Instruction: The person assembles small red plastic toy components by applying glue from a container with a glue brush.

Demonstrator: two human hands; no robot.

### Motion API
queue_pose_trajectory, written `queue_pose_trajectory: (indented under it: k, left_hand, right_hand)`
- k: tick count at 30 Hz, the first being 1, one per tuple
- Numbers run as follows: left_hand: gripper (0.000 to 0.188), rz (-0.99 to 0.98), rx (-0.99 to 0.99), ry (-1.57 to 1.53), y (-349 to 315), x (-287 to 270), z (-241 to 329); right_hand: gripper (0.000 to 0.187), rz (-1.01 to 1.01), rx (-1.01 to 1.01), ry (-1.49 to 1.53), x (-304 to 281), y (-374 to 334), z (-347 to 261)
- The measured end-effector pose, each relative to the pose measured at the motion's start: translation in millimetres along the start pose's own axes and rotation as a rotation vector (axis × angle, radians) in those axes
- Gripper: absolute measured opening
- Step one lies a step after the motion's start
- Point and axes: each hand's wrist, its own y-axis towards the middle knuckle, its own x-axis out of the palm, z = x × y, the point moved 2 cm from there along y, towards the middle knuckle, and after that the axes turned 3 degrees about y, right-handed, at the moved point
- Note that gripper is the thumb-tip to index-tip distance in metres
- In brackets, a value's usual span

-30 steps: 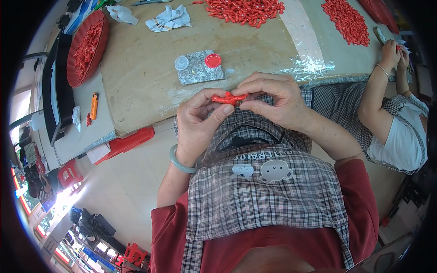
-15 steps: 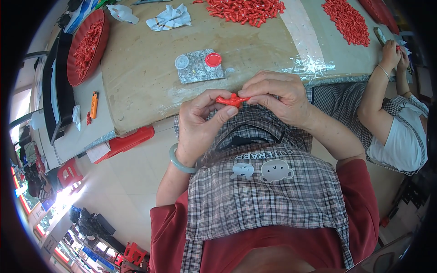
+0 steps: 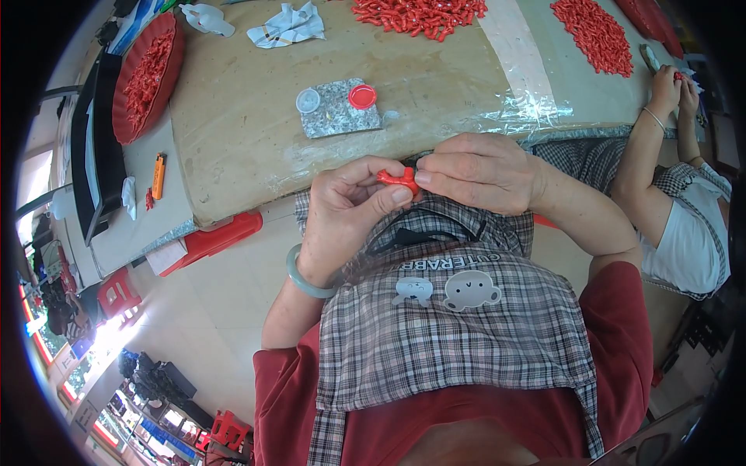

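My desk (image 3: 241, 132), sheeted in brown, carries a speckled stone slab (image 3: 339, 122) close before me. Farther across it lie a heap of red pieces (image 3: 423, 15), a crumpled cloth (image 3: 287, 26) and a white bottle (image 3: 207, 19); to my right, another red heap (image 3: 594, 37); to my left, an orange utility knife (image 3: 159, 179).

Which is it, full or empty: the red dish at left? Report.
Partly full: red pieces lie in the red dish, with bare wall showing around them.
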Motion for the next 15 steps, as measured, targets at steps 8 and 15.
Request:
queue_pose_trajectory:
  k: [8, 15]
  left_hand:
    - [0.02, -0.076, -0.012, -0.069, -0.2, 0.2, -0.4]
    - [0.021, -0.064, -0.002, -0.144, 0.2, -0.7, -4.0]
  right_hand:
    - [0.028, -0.044, -0.045, 0.073, -2.2, 2.5, 0.0]
    - [0.032, -0.052, 0.006, 0.128, -1.7, 0.3, 3.1]
